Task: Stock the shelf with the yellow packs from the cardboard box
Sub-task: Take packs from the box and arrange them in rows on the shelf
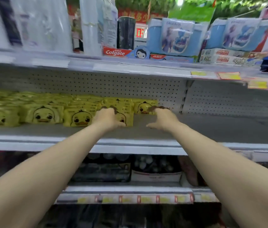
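Nearest: two bare forearms reaching forward and up over the front rail of the middle shelf (212, 129).

Left hand (107, 118): fingers curled over the top edge of a yellow pack (125, 118) with a duck face, thumb low at its front; it has hold of that pack, which stands upright on the shelf at the right end of the front row.

Right hand (161, 119): spread, fingers loosely bent, thumb out to the left; palm down above bare shelf. Fingertips lie just in front of the rearmost right duck pack (144, 106); contact cannot be told.

Row of yellow packs (39, 112): upright, faces outward, several deep, filling the shelf's left half. The right half is bare board.

Behind: perforated white back panel (113, 86).

Lower shelf: dark boxed goods (102, 171), blurred.

Upper shelf: Colgate toothpaste box (117, 52) lying flat, a dark cylinder (126, 32), pale blue packs (176, 36), white wrapped rolls (90, 25).

The cardboard box is out of view.
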The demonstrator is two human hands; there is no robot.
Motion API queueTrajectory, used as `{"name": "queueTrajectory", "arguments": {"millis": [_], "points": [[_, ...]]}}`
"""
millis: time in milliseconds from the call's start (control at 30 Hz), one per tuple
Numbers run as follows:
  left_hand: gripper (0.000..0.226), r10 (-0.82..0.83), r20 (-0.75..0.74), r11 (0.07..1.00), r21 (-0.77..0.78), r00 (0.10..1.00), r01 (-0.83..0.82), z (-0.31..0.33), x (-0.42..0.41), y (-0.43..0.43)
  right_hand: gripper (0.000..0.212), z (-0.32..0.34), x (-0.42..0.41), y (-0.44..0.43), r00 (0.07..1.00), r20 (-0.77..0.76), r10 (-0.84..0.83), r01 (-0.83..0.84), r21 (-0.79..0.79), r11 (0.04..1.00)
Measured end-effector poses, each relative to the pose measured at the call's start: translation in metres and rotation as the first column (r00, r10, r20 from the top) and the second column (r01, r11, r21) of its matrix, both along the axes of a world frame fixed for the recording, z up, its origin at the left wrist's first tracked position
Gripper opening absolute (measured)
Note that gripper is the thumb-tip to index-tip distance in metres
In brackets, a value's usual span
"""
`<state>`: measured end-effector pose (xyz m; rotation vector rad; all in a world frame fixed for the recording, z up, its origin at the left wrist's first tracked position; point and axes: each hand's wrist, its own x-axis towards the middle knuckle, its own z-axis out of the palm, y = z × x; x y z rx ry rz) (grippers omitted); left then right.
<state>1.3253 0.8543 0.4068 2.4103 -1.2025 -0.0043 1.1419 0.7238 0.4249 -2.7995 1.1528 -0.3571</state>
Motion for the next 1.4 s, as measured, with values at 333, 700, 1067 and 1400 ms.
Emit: {"name": "queueTrajectory", "arguments": {"millis": [333,700,1067,1400], "points": [[0.068,0.262,-0.010,0.960,0.104,0.965,-0.259,-0.020,-0.006,0.234,0.074,-0.029,0.024,0.168,0.940,-0.052,0.337,-0.332,0.088,0.939],[0.066,0.489,-0.033,0.858,0.194,0.872,-0.475,-0.067,0.081,0.388,0.071,-0.072,0.157,0.305,0.816,-0.030,0.578,-0.568,0.147,0.810],[0.063,0.472,-0.245,0.846,0.394,0.847,-0.358,-0.223,0.293,0.497,0.063,-0.222,0.379,0.425,0.742,-0.197,0.641,-0.512,0.452,0.731],[0.054,0.422,-0.530,0.851,0.511,0.736,-0.120,-0.394,0.384,0.577,0.051,-0.394,0.446,0.488,0.773,-0.343,0.534,-0.142,0.728,0.671]]}}
